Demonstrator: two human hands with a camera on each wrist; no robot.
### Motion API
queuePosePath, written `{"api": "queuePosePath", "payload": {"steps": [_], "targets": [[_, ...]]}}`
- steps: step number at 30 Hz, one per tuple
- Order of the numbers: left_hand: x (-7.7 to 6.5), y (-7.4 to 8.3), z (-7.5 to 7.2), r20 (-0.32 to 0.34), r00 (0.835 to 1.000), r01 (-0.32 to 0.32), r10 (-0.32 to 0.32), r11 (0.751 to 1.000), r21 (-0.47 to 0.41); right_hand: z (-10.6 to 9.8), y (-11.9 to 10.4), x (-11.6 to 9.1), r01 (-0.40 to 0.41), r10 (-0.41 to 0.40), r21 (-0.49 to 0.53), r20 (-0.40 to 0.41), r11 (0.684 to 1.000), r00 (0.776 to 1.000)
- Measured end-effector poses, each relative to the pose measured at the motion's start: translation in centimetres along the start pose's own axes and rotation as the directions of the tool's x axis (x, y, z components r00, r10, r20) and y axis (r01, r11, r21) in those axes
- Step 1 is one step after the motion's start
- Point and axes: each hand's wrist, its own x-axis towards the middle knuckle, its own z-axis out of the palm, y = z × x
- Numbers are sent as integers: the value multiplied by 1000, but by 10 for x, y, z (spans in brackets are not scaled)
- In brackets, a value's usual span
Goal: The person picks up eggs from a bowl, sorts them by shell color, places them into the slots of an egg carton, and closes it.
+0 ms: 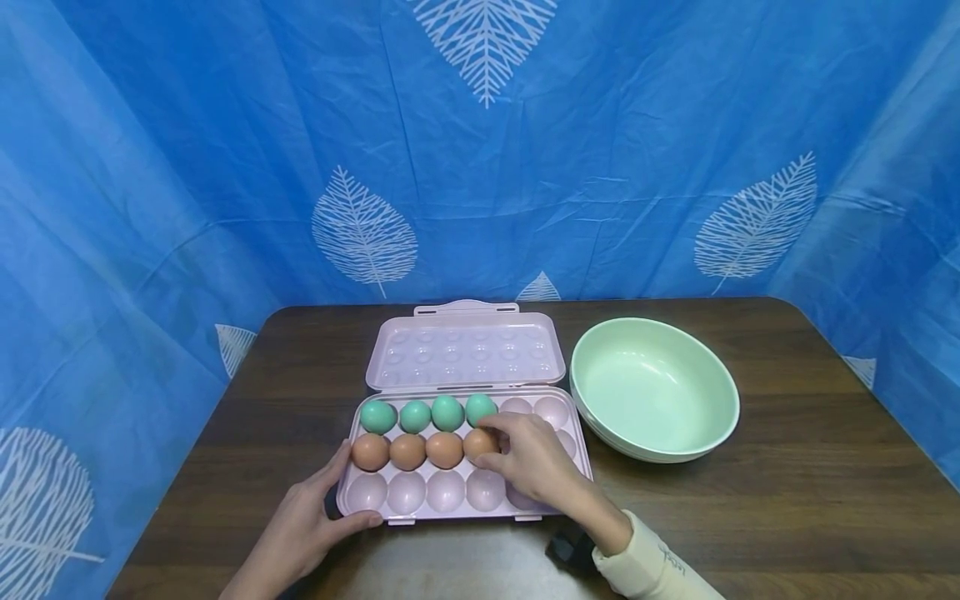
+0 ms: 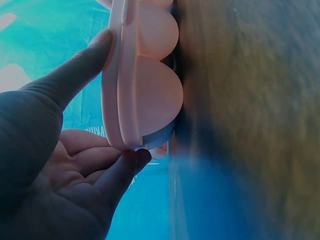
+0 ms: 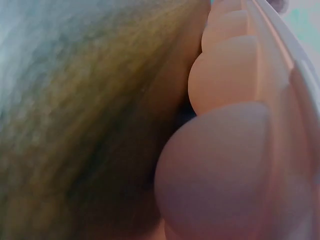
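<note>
A pale pink plastic egg box [image 1: 463, 507] lies with its lid [image 1: 465, 350] folded back behind it. Several green eggs [image 1: 447, 413] fill the left part of its back row, and several brown eggs [image 1: 408, 452] sit in the middle row. My right hand [image 1: 536, 462] pinches the rightmost brown egg [image 1: 480, 447] between thumb and fingers, at its cup in the middle row. With my left hand [image 1: 303, 517] I grip the box's front left corner; in the left wrist view the thumb [image 2: 82, 67] rests along its rim. Front-row cups [image 1: 446, 491] show no eggs.
A large light green bowl [image 1: 652, 392] stands right of the egg box, close to its side. Both rest on a dark wooden table [image 1: 810, 467]. Behind the table hangs a blue cloth [image 1: 555, 192] with white leaf prints. A dark object [image 1: 566, 550] shows below my right wrist.
</note>
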Motion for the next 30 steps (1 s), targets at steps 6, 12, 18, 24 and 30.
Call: {"api": "queuePosePath", "payload": {"steps": [6,12,18,24,30], "targets": [[1,1,-2,1,1000,15,-15,1000,-11,0,0,0,-12,13,24,-10,1000,1000],[-1,1,-2,-3,1000,12,-12,1000,-13,-9,1,1,-8,14,112,-48,994,999],[-3,0,-2,-5,1000,-3,3,1000,-7,-28,1,8,1,35,231,-152,973,988],[-3,-1,-2,-21,1000,-17,16,1000,-16,-54,-8,24,61,-17,137,-304,989,953],[-1,-1,-1,-24,999,-33,32,999,-27,-81,0,53,30,10,101,-371,994,929]]}}
